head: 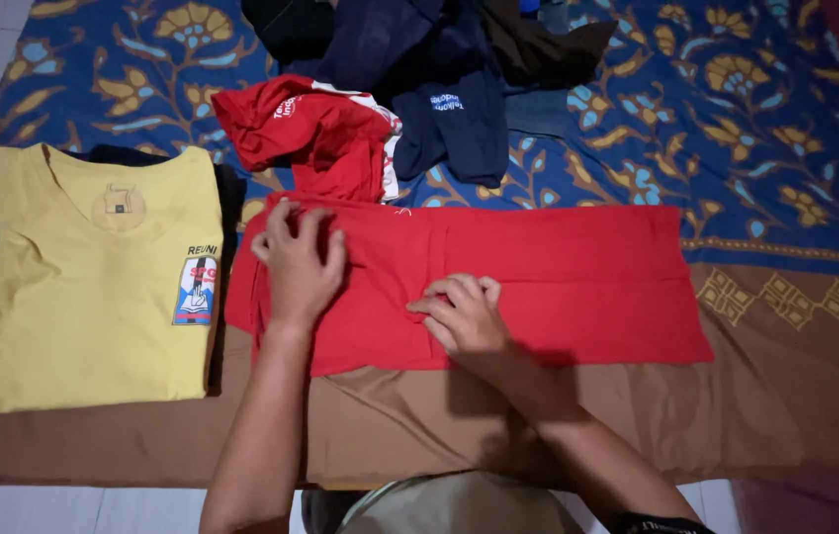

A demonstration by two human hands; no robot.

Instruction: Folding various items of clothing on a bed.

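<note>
We see a red garment laid flat in a long folded band across a patterned blue and brown cloth. The left hand lies flat on its left end, fingers together and pressing down. The right hand rests on its lower middle, fingers curled, tips pushing into a fold — not pinching anything. To the left lies a folded yellow shirt; above, a crumpled red shirt and a heap of dark clothes

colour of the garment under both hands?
Plain red garment, seen best in the head view, with both hands flat on it.
</note>
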